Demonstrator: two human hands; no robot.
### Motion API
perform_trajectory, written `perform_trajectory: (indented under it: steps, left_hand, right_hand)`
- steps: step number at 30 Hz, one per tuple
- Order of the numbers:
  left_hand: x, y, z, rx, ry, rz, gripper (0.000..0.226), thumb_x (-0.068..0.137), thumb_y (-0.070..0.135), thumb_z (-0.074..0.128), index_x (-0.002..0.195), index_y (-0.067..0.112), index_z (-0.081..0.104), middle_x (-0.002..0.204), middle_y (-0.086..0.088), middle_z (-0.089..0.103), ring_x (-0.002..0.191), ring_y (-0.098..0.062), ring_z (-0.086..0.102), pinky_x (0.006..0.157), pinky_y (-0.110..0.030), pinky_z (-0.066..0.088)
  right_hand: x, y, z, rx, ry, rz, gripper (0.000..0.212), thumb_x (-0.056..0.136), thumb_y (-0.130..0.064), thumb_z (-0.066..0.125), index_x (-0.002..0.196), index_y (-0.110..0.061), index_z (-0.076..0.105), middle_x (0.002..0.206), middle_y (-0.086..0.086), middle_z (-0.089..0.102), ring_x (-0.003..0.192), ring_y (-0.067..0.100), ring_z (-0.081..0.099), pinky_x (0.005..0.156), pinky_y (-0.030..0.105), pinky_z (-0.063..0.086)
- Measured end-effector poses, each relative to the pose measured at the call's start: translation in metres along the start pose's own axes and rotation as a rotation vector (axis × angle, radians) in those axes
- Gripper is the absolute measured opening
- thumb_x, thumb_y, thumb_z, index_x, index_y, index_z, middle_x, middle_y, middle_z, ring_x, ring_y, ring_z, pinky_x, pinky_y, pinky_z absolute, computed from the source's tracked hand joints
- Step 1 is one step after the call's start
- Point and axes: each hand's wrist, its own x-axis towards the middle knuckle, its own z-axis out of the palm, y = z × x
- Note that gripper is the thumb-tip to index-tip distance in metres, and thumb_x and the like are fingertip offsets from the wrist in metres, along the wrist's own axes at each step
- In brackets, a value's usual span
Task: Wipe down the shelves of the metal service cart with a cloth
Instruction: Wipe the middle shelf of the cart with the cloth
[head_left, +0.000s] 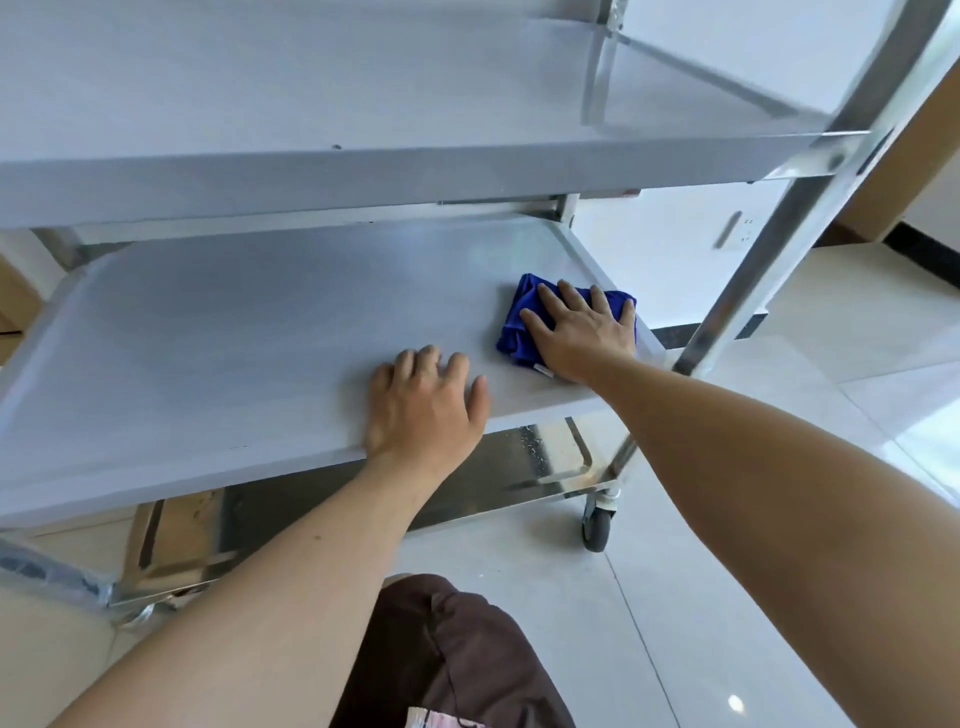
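Nearest the camera, a knee in dark brown cloth (457, 654) sits low in the view, cut off by the bottom edge, above a pale tiled floor (675, 597). Both bare forearms reach forward and up from the lower corners onto the middle shelf (208, 353) of the metal service cart. The left hand (423, 402) lies palm down at the shelf's near edge, fingers slightly spread and lightly curled, holding nothing; its wrist crosses over the shelf lip. Farther in and to the right, the right hand (582, 332) presses flat on a crumpled blue cloth (517, 317), fingers extended and splayed across it rather than closed round it; the cloth lies near the shelf's right rim, much of it hidden under the palm. Below, the shiny bottom shelf (545, 462) shows only partly, the middle shelf covering most of it, and one caster wheel (597, 525) stands at its right corner. Above and beyond, the top shelf (363, 104) fills the upper view, its far edge out of frame. The right upright post (810, 197) is blurred.
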Motion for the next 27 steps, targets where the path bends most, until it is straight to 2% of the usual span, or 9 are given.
perform_trajectory:
  steps: [7,13,18,21,27]
  left_hand:
    - [0.0,0.003,0.0,0.015,0.026,0.032,0.036,0.093,0.039,0.041,0.083,0.013,0.064,0.087,-0.012,0.063,0.083,-0.035,0.055,0.074,-0.043,0.04]
    - [0.004,0.002,-0.005,-0.049,-0.079,0.047,0.035,0.095,0.036,0.039,0.086,0.011,0.062,0.086,-0.012,0.064,0.083,-0.036,0.056,0.076,-0.041,0.04]
    - [0.018,-0.025,-0.013,-0.313,-0.228,-0.014,0.028,0.095,0.029,0.049,0.079,0.01,0.062,0.096,-0.012,0.069,0.098,-0.035,0.058,0.077,-0.035,0.042]
    - [0.015,-0.06,-0.025,-0.478,-0.343,-0.074,0.023,0.092,0.026,0.056,0.101,0.012,0.073,0.122,-0.005,0.067,0.12,-0.026,0.055,0.096,-0.027,0.039]
    - [-0.036,-0.166,-0.059,-0.223,-0.116,-0.157,0.019,0.087,0.019,0.058,0.089,0.006,0.071,0.098,-0.006,0.072,0.096,-0.03,0.061,0.083,-0.04,0.05]
  right_hand:
    - [-0.023,0.013,-0.004,0.022,-0.008,0.082,0.073,0.088,-0.073,0.004,0.155,-0.044,0.012,0.166,-0.012,0.01,0.153,0.028,0.0,0.113,0.067,-0.001]
    - [-0.05,-0.002,0.0,0.023,-0.018,0.133,0.08,0.085,-0.077,0.005,0.156,-0.04,0.008,0.168,-0.006,0.006,0.153,0.033,-0.004,0.113,0.068,-0.006]
    - [-0.067,-0.033,0.0,0.003,-0.047,0.118,0.079,0.088,-0.075,0.015,0.156,-0.036,0.01,0.167,-0.001,0.005,0.151,0.038,-0.003,0.114,0.069,-0.004]
    - [-0.076,-0.063,0.0,0.005,-0.034,0.088,0.082,0.087,-0.077,0.012,0.157,-0.035,0.011,0.168,0.001,0.006,0.151,0.04,-0.001,0.113,0.068,-0.004]
    - [-0.098,-0.167,0.013,-0.004,0.005,-0.132,0.098,0.078,-0.086,-0.008,0.156,-0.033,0.015,0.167,0.008,0.01,0.149,0.046,0.004,0.113,0.069,-0.004]
